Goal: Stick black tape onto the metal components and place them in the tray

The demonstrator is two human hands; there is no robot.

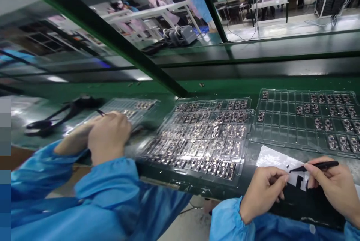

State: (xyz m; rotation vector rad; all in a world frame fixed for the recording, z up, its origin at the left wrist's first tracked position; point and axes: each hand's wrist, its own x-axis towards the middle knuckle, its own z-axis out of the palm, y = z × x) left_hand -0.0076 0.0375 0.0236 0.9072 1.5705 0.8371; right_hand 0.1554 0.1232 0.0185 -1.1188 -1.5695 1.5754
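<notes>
Low on the right, my right hand (332, 186) grips black tweezers (323, 165), their tips pointing left over a white sheet (272, 158) with small black pieces on it. My left hand (264, 192) is at the sheet's lower left, thumb and forefinger pinched together near the tweezer tips. Whatever sits in that pinch is too small to make out. Just beyond the sheet lies a clear compartment tray (284, 128), partly filled with small circuit boards (333, 142). To the left, stacked clear trays hold many more circuit boards (197, 139).
At the left, a co-worker's hands (109, 132) in blue sleeves are over another clear tray (143, 115), blurred. A black strap-like object (67, 111) lies beyond them. A green metal post (118, 42) slants across the bench. People and benches stand in the background.
</notes>
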